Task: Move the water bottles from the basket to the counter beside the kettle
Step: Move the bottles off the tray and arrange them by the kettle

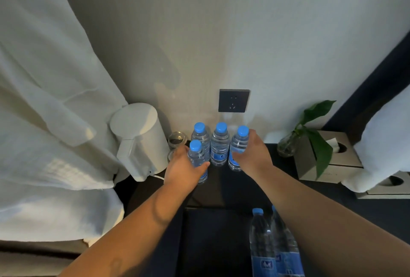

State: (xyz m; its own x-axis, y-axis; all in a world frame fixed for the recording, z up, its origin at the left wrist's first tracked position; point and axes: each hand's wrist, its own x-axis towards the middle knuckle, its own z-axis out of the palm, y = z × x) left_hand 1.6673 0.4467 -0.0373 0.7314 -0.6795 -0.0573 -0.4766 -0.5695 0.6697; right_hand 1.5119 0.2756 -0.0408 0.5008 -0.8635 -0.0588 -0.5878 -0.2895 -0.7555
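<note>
Fingers (205, 165) of your left hand (184, 172) curl round the front bottle (196, 154); your right hand (253, 154) clamps the right-hand bottle (239, 143). Both stand on the dark counter (233, 185) beside the white kettle (142, 139), close against two more bottles (219, 145). Blue labels, print unreadable. Two bottles (260, 239) stand in the basket (210, 209) nearest you. Plant (319, 143) and tissue box (346, 159) crowd the right.
</note>
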